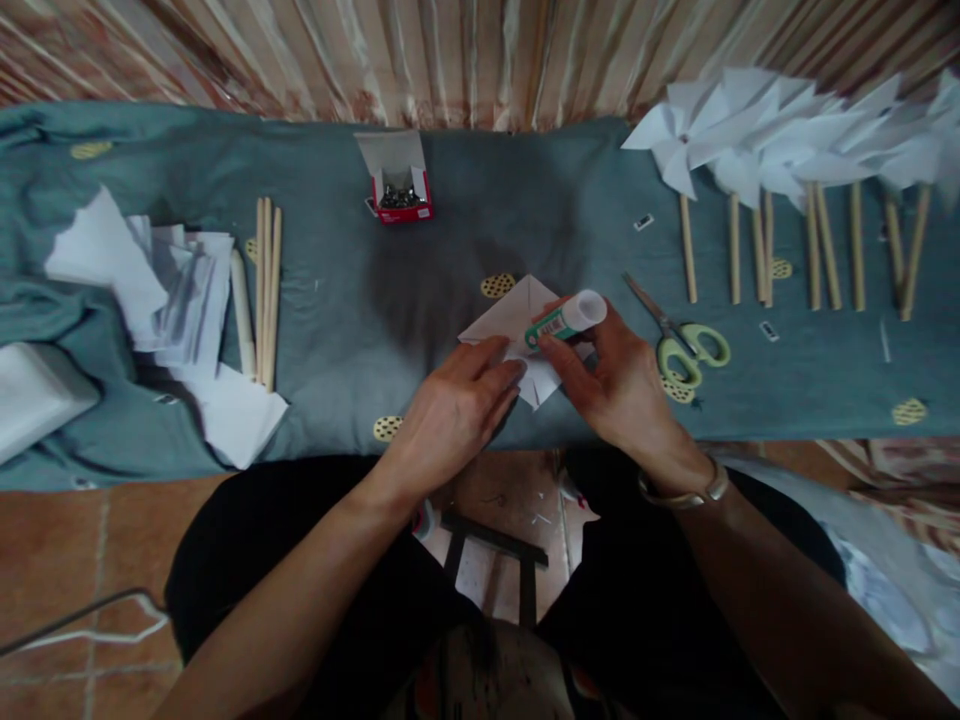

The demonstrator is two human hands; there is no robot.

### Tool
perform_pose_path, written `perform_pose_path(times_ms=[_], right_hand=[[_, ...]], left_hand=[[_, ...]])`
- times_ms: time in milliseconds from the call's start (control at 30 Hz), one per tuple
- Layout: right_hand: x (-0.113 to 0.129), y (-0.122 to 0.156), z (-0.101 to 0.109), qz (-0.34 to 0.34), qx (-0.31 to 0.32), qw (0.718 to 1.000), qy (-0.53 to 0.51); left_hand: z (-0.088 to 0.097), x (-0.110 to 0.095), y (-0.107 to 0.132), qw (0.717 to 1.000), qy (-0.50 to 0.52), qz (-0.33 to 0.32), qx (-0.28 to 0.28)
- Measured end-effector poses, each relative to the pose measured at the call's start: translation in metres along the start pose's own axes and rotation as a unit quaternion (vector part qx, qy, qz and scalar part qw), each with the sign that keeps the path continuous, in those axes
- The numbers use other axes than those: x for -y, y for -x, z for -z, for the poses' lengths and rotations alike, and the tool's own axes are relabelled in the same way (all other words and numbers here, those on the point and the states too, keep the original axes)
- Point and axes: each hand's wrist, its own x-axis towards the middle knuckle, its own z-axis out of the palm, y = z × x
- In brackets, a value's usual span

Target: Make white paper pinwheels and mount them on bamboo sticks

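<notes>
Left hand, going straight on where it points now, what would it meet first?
Past the white folded paper it touches, probably the green-and-white cylindrical glue stick in the right hand; depth is unclear.

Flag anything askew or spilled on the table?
Mildly: the white paper sheets at left lie in an uneven, skewed heap. No spill shows; the small shiny metal pieces sit inside their open red-and-white cardboard box.

On the worktop (pixel 337 300), the paper (pixel 510 312) lay near the front edge beneath the left hand (pixel 456 402), the glue stick (pixel 559 323) over it in the right hand (pixel 624 385). The box (pixel 405 214) stood behind, leftward, small pieces (pixel 401 197) inside. Left lay sticks (pixel 268 290), then sheets (pixel 180 300); right, scissors (pixel 667 325), then pinwheels (pixel 787 145) toward the back.
</notes>
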Motion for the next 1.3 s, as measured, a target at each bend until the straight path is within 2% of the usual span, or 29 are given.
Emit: perform_pose_path(times_ms=[200,400,533,633,800,1000,1300], right_hand=[[-0.002,-0.002,-0.002,-0.005,-0.028,0.999,-0.024],[-0.014,-0.011,-0.003,-0.034,-0.070,0.984,-0.162],[-0.019,-0.015,-0.002,-0.039,-0.082,0.979,-0.184],[-0.016,-0.012,-0.003,-0.025,-0.070,0.986,-0.151],[-0.008,-0.008,-0.004,-0.022,-0.035,0.998,-0.037],[0.000,-0.013,-0.007,0.004,-0.012,0.996,0.085],[-0.001,-0.019,-0.005,0.085,0.026,0.989,0.114]], left_hand=[[0.003,-0.001,-0.003,1.000,-0.012,0.002,0.027],[0.003,-0.001,-0.003,1.000,-0.018,-0.009,0.023],[0.003,-0.002,-0.003,0.999,-0.029,-0.008,0.028],[0.004,-0.003,-0.004,0.999,-0.036,-0.006,0.030],[0.005,-0.005,-0.006,0.999,-0.040,0.000,0.036],[0.004,-0.004,-0.010,0.997,-0.062,0.006,0.055],[0.007,-0.004,-0.014,0.993,-0.088,0.016,0.076]])
